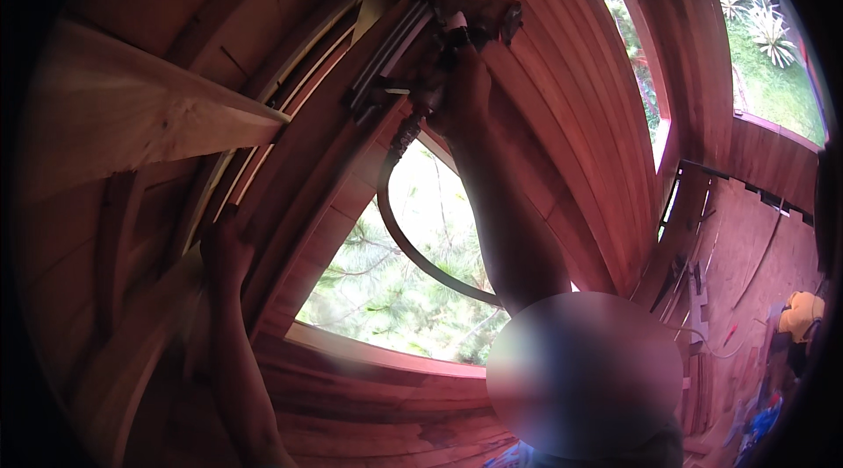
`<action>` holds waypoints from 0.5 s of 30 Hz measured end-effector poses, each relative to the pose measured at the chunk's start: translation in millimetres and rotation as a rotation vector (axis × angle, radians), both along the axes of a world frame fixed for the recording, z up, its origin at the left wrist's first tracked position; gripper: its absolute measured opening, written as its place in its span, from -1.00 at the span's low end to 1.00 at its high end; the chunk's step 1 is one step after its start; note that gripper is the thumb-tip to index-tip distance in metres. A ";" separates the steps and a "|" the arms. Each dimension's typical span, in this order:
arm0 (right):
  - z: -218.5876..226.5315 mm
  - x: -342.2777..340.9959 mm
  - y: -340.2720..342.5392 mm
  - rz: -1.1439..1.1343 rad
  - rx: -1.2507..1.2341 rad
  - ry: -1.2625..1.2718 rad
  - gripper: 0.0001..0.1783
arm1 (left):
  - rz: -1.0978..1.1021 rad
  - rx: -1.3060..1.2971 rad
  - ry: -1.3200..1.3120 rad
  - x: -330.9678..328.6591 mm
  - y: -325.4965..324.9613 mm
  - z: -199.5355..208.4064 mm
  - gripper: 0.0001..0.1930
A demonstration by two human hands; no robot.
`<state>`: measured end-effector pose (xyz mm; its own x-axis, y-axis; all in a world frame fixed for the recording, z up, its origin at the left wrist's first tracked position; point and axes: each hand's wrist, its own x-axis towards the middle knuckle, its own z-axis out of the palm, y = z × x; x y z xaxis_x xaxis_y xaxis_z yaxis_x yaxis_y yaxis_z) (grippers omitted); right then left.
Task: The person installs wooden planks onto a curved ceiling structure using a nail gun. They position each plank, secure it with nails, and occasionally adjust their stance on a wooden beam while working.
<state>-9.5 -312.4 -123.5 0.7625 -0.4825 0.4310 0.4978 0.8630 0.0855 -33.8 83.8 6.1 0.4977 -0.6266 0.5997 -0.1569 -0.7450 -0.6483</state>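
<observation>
Up high, my right hand (467, 90) is wrapped round the handle of a dark nail gun (428, 86). Its long slotted magazine (389, 60) lies to the left, close against the reddish planks. An air hose (392, 226) runs from the handle's end and curves down behind my forearm. Lower and to the left, my left hand (228, 248) grips the edge of a wooden beam (180, 284); shadow obscures its fingers. A blurred patch covers the lower end of my right arm.
A thick pale timber (158, 108) juts in from the left. Behind the hose is a triangular window opening (413, 270). Curved red-brown boards (562, 99) line the right side. Far below right, a person in a yellow top (801, 317) bends over near loose boards.
</observation>
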 end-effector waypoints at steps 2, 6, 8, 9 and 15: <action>-1.5 3.7 -2.8 -0.002 -0.017 -0.001 -0.69 | 0.005 -0.019 0.007 -7.2 -13.5 -1.2 -0.62; 0.8 -0.5 -1.9 -0.012 -0.028 0.001 -0.67 | 0.031 0.009 -0.011 -7.3 -11.8 -0.8 -0.63; 0.8 -2.6 -1.0 -0.009 -0.025 -0.003 -0.66 | 0.022 0.029 -0.006 -3.3 -6.0 1.5 -0.63; -0.2 -0.2 -0.7 0.004 -0.020 -0.010 -0.65 | 0.032 0.023 0.003 -2.3 -3.5 2.5 -0.63; -3.0 7.0 -2.9 -0.010 0.005 0.013 -0.63 | -0.008 0.026 -0.009 -1.7 -6.4 0.8 -0.63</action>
